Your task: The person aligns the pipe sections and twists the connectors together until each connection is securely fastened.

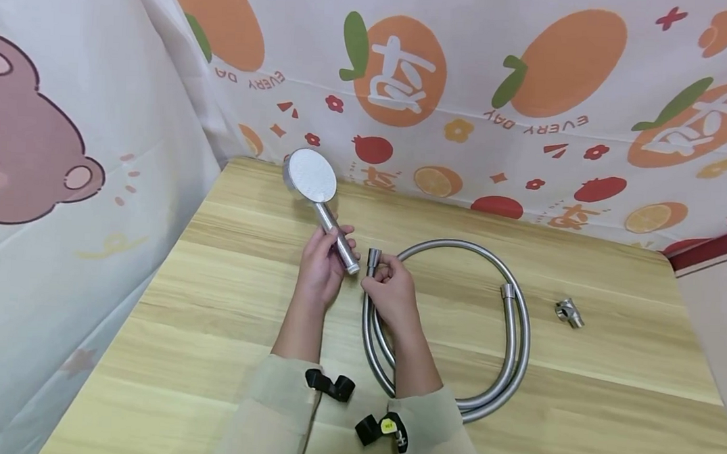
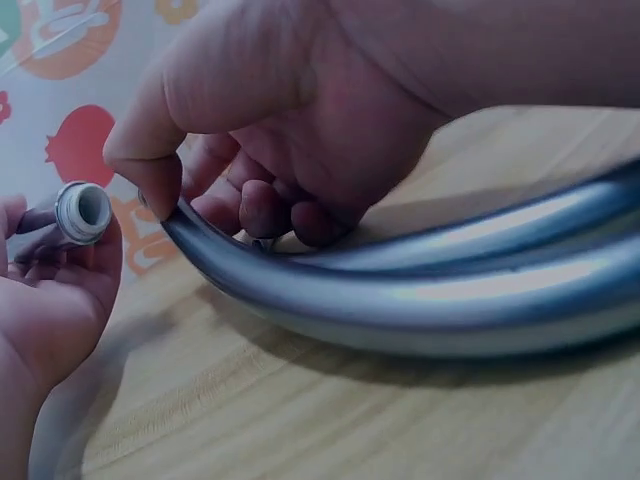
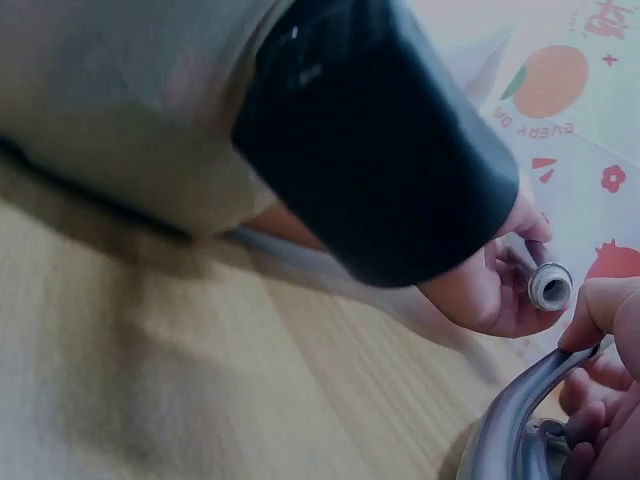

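My left hand point(image 1: 322, 269) grips the handle of a silver hand shower point(image 1: 313, 175), its round pale face up and its threaded end toward me. That white threaded end point(image 2: 84, 212) shows its open bore in both wrist views. Just to the right, my right hand point(image 1: 396, 293) pinches a grey metallic shower hose point(image 1: 520, 329) below its conical end nut point(image 1: 374, 257). A small gap separates the nut from the shower handle. The rest of the hose lies looped on the table, with its other end fitting point(image 1: 507, 291) on the right side of the loop.
A small chrome shower bracket point(image 1: 569, 312) lies right of the hose on the wooden table point(image 1: 624, 394). A fruit-printed cloth point(image 1: 468, 62) hangs behind the table, and a bear-printed cloth point(image 1: 146, 170) hangs at the left. Black wrist cameras point(image 1: 332, 385) sit on both sleeves.
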The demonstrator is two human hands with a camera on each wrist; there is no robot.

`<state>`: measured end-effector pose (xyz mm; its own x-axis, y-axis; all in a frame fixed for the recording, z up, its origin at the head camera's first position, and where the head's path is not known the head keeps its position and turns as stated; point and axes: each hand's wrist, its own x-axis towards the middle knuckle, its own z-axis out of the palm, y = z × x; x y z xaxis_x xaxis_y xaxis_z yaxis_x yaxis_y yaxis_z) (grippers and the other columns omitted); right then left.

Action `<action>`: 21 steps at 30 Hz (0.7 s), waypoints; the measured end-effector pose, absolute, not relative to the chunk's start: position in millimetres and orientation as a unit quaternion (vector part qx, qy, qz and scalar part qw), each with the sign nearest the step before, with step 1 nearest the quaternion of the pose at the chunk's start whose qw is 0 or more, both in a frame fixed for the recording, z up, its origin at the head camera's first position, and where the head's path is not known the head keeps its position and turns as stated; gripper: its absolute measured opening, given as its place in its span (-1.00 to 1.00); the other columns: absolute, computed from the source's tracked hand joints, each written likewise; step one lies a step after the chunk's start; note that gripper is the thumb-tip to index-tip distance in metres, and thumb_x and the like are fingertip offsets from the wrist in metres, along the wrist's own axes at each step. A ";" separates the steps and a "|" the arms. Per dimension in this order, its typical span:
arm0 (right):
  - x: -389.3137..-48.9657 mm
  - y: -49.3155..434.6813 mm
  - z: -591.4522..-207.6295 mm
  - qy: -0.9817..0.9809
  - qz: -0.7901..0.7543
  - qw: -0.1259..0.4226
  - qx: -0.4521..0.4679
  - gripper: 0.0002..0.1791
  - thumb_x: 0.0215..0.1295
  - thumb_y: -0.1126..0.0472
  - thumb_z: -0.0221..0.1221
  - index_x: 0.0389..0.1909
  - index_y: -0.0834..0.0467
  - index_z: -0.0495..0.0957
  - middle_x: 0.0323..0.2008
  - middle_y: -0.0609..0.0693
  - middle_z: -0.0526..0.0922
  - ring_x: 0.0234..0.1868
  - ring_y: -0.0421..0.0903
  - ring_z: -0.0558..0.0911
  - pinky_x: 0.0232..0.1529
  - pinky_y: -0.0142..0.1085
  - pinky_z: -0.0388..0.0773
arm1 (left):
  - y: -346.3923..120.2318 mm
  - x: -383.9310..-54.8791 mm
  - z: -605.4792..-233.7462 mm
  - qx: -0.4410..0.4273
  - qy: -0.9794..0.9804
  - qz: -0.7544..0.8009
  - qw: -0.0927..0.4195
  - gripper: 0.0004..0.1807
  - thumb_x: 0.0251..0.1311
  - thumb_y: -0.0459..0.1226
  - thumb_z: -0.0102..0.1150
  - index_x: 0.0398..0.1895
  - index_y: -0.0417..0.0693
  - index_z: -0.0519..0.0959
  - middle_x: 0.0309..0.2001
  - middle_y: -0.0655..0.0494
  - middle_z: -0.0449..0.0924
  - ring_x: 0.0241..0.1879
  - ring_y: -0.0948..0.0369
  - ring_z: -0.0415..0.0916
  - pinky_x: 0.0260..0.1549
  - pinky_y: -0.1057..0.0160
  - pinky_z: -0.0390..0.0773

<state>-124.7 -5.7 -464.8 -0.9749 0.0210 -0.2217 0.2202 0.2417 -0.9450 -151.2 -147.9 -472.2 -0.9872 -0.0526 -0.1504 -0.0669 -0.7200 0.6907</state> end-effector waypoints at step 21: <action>-123.0 -4.5 -461.6 0.519 -0.847 0.099 0.063 -0.56 0.49 0.29 -0.01 0.32 0.35 0.32 -0.29 0.03 0.65 -0.46 -0.17 0.52 -0.54 -0.45 0.52 | -150.2 -152.0 -472.7 -0.049 0.295 0.954 0.007 -0.38 0.53 -0.14 -0.23 0.57 0.26 -0.09 -0.01 0.09 0.50 -0.17 0.19 0.60 -0.10 0.07 0.68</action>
